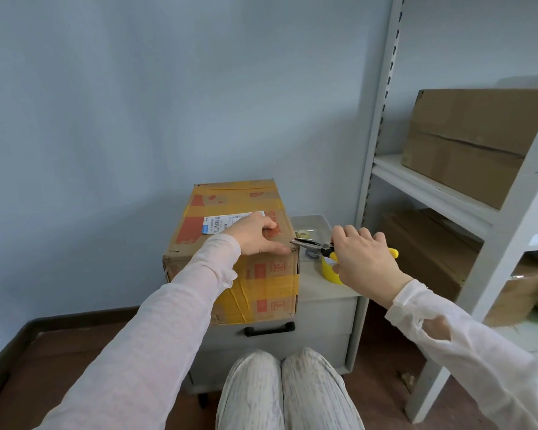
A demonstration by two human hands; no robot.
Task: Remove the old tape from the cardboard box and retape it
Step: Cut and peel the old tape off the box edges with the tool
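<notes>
A worn cardboard box (230, 209) with yellow tape bands and a white shipping label stands on a grey drawer cabinet (320, 308). My left hand (255, 234) rests on the box's top near its front right corner, thumb along the edge. My right hand (364, 256) grips yellow-handled pliers (311, 245), whose jaws touch that same top corner of the box. A yellow tape roll (331, 273) stands on the cabinet under my right hand, partly hidden by it.
A small white tray (320, 221) with small items sits behind the pliers on the cabinet. A grey metal shelf rack (448, 193) at the right holds several cardboard boxes. My knees (286, 389) are close to the cabinet's front. A blue wall stands behind.
</notes>
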